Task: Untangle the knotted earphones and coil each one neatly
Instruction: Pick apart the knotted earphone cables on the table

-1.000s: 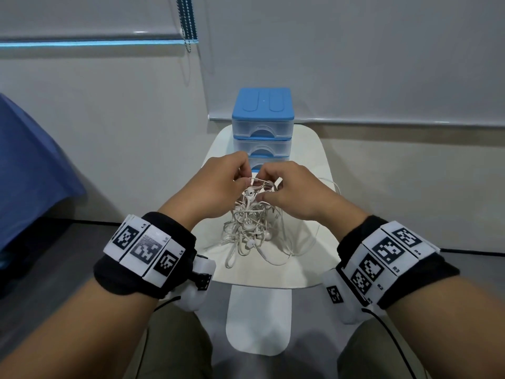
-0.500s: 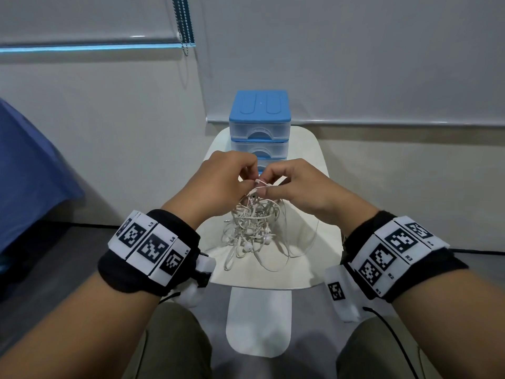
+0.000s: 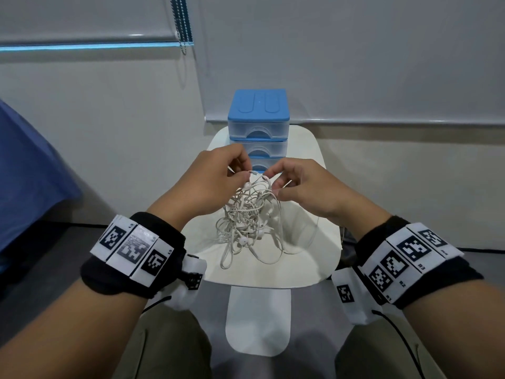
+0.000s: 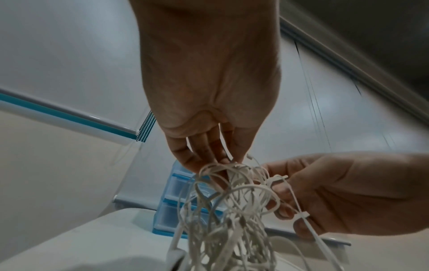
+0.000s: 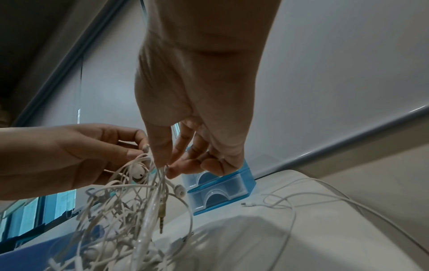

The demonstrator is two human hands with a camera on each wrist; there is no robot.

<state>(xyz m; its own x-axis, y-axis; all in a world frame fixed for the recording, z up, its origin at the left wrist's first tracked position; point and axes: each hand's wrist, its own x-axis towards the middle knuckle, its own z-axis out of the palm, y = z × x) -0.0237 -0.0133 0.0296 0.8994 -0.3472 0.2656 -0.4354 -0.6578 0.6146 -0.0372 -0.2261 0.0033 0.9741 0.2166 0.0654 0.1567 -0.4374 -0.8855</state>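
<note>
I had the left hand (image 3: 210,184) and the right hand (image 3: 306,187) raised close together above the white surface (image 3: 314,258), each with its fingers curled in and pinching cords at the top of the tangled white earphones (image 3: 251,214). The knot hung from both pinches, its lower loops lying on the surface in front of the blue drawer unit (image 3: 258,116). One loose cord (image 5: 301,198) trailed off to the right.

White earphones (image 3: 250,214), knotted, apparently hanging.
</note>
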